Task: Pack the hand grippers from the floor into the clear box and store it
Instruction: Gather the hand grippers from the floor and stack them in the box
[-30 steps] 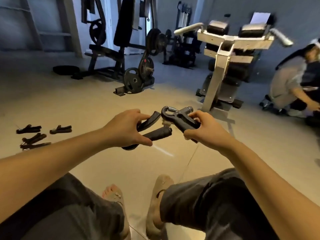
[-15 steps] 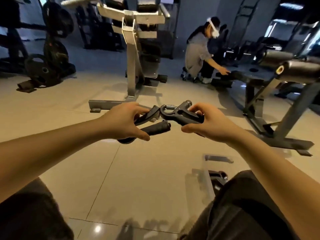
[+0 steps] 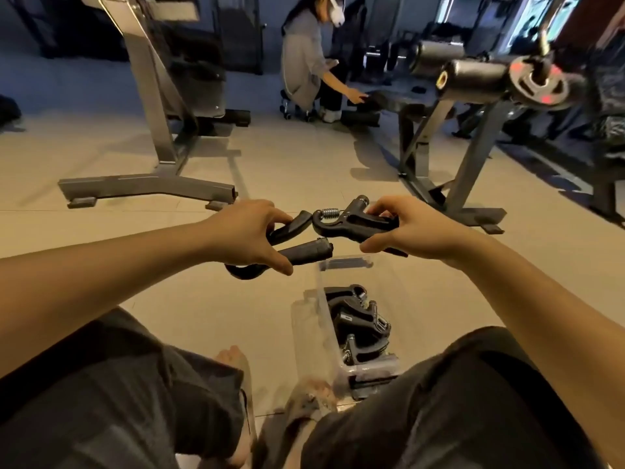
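Note:
My left hand (image 3: 248, 236) grips a black hand gripper (image 3: 301, 252) by its two handles, held in the air at chest height. My right hand (image 3: 402, 231) grips a second black hand gripper (image 3: 351, 221) with a metal spring at its top, its head touching or almost touching the first one. Below them on the floor stands the clear box (image 3: 318, 319), open at the top, between my knees. Several black hand grippers (image 3: 358, 323) lie inside it. My right thigh hides the box's near end.
A grey machine frame (image 3: 148, 187) stands on the tiled floor ahead left. A bench with padded rollers (image 3: 470, 76) and a weight plate stands ahead right. Another person (image 3: 304, 59) crouches at the back. My sandalled feet (image 3: 304, 401) are beside the box.
My view has swung right and down, away from the grippers on the floor at the left; the clear box is now in full view under my hands. Both hands keep their grippers.

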